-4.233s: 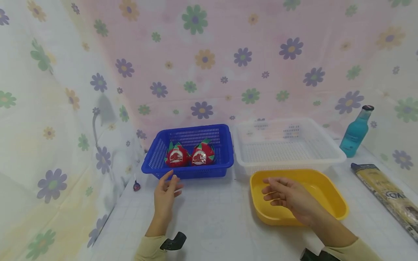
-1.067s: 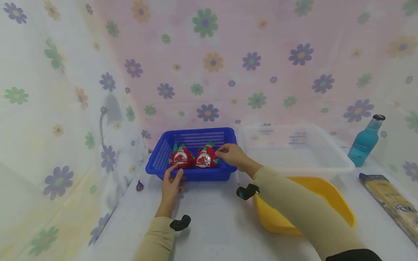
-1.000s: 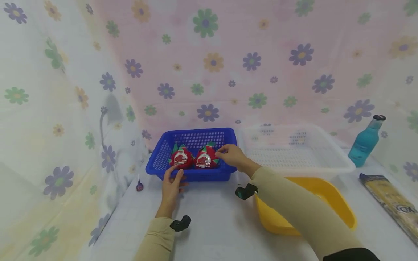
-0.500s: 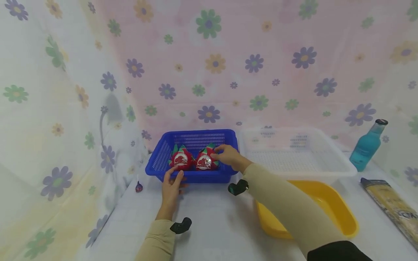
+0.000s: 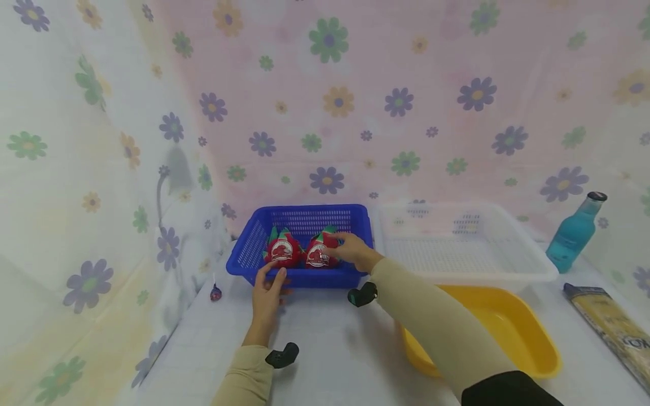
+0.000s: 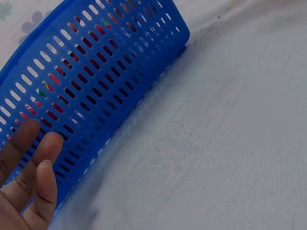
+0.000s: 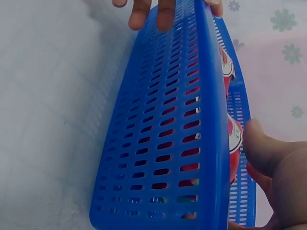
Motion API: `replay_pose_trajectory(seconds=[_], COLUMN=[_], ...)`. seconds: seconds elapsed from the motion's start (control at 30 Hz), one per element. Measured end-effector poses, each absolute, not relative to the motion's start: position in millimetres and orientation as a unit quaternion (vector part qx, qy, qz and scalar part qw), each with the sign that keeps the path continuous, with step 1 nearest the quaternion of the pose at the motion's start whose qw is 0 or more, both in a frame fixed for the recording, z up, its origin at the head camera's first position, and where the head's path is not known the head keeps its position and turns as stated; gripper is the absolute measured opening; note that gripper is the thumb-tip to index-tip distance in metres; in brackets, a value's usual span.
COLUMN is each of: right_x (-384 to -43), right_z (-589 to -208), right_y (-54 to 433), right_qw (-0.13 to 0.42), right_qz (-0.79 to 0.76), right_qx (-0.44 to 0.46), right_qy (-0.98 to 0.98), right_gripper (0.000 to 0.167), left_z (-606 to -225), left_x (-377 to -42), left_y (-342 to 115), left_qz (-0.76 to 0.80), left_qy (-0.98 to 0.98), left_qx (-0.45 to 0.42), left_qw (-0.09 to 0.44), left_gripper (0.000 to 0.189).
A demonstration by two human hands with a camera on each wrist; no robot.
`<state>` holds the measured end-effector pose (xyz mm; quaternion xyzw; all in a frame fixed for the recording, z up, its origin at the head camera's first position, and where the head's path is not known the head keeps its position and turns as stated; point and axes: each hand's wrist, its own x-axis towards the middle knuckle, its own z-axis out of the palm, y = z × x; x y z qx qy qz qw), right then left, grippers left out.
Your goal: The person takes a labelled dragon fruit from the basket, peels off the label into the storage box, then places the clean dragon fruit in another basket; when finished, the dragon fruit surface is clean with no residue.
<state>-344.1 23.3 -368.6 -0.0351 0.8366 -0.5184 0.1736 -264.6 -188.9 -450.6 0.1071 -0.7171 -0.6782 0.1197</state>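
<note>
Presently R hand (image 5: pixel 355 251) half-closed, gripping rt red fruit (image 5: pixel 316 257) w/ thumb over label (image 5: pixel 317 260); fruit's in blue bskt (image 5: pixel 320 278), next to L fruit (image 5: pixel 284 252). L hand (image 5: pixel 266 300) loosely pinches front rim.

Looking like a makeshift cloth-walled booth, without revealing the kind of building around it. Facing pinkish flower-printed cloth (image 5: pixel 365 73) at twelve o'clock and meeting a paler, creased flowered drape (image 5: pixel 45 208) toward ten, counting from the wearer. Working over a white-draped tabletop (image 5: pixel 330 344). Seeing household-type goods: a blue basket (image 5: pixel 325 279) with red labelled fruit (image 5: pixel 283 252) near twelve, a white basket (image 5: pixel 467 275) toward one, then a yellow tray (image 5: pixel 503 321), a bottle of blue liquid (image 5: pixel 571 237) and a printed packet (image 5: pixel 609 327) toward two. Wearing black devices (image 5: pixel 282 356) on both wrists, suggesting a recording set-up.
</note>
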Motion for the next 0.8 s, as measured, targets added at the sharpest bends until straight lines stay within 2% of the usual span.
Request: replay_pose_trajectory(seconds=[0.33, 0.8], right_x=[-349.5, -360.7], right_z=[-373.7, -383.6], right_y=[17.3, 6.7], right_qw=[0.205, 0.197], right_qz=[-0.540, -0.553], right_qx=[-0.030, -0.041], right_qy=[0.816, 0.809], right_gripper=[0.068, 0.078], left_z=[-450.2, -452.5], left_x=[-262.9, -263.8], left_y=[-189.4, -186.6], left_qz=[-0.672, -0.671], left_qy=[-0.724, -0.723], left_qx=[0.100, 0.100], left_qw=[0.121, 0.133], left_gripper=[0.052, 0.050])
